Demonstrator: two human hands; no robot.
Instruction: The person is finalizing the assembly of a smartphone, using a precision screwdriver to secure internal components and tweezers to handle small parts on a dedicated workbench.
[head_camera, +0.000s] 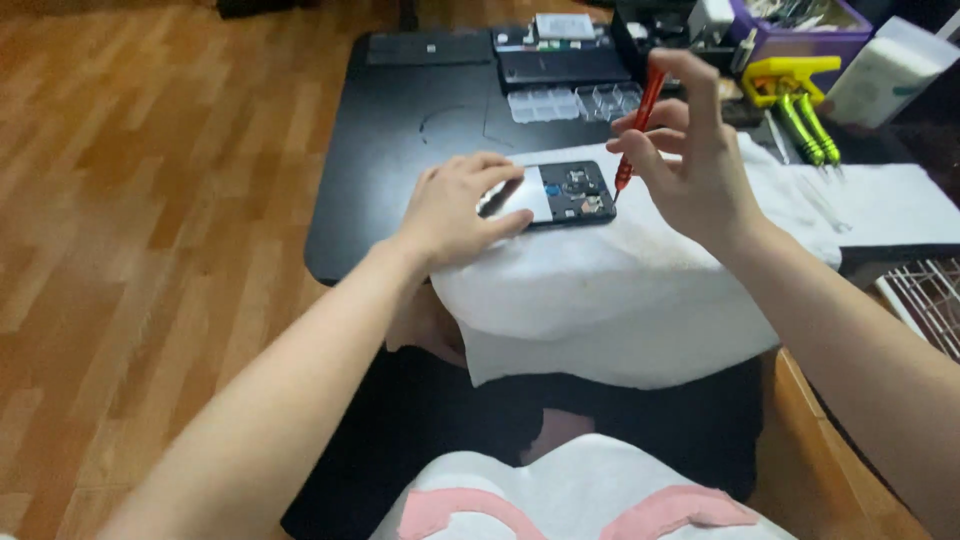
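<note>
Floorboards (150, 200) of warm brown wood fill the space to the left of the left hand's fingers, and a black tabletop (400, 130) stretches beneath and beyond both hands. Over its near edge hangs a white towel (620, 300), spread under the fingers and drooping toward the person's lap. On the towel lies an opened phone (560, 193), back cover off, its dark inner parts showing at the end nearer the right hand's fingers and a pale panel at the end under the left hand's fingers. The left hand (455, 205) rests on that pale end, fingers narrow and bent, the thumb pressing the near edge and the fingertips on the far edge, so the phone is pinned flat. The right hand (690, 160) hovers just right of the phone, its fingers closed round a red screwdriver (638, 125) held nearly upright, handle above the fingertips, tip pointing down to the phone's right edge; whether the tip touches cannot be told. Beyond the fingers, farther up the tabletop, sit dark flat devices (560, 65) and two clear compartment boxes (575, 102). To the right of the right hand's fingers lie green-handled tools (808, 128) under a yellow holder (790, 72), a purple bin (800, 35), and a white wire rack (925, 300) lower down.
</note>
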